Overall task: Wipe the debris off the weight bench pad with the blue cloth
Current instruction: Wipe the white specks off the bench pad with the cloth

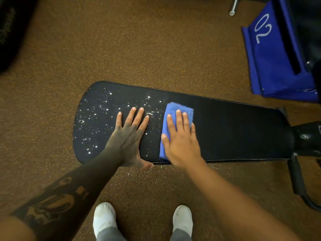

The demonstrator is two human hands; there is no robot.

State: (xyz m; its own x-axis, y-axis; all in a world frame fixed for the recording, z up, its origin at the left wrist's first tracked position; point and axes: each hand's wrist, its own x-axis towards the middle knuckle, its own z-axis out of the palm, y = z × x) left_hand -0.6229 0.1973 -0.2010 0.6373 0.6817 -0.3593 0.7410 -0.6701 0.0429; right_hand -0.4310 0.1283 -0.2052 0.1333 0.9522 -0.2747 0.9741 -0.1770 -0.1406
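- Head view, looking down: right hand (180, 138) lies flat on the blue cloth (171, 115), fingers straight and together, palm pressing it onto the bench pad (234, 129); thumb at the cloth's left edge.
- Left hand (130, 134) flat on the pad just left of the cloth, fingers spread and straight, holding nothing; thumb hangs over the near pad edge. Forearm tattooed.
- Cloth folded, sitting near mid-pad, near end reaching the front edge.
- Debris (97, 117): white specks scattered over the pad's left, rounded end, a few between the two hands. Pad right of the cloth looks dark and speck-free.
- Some specks on the floor (156, 49) below the near edge.
- Floor: brown speckled surface.
- Blue bag (276, 54) marked "02" at upper right; black bench frame (307, 136) at right.
- White shoes (104, 218) at bottom.
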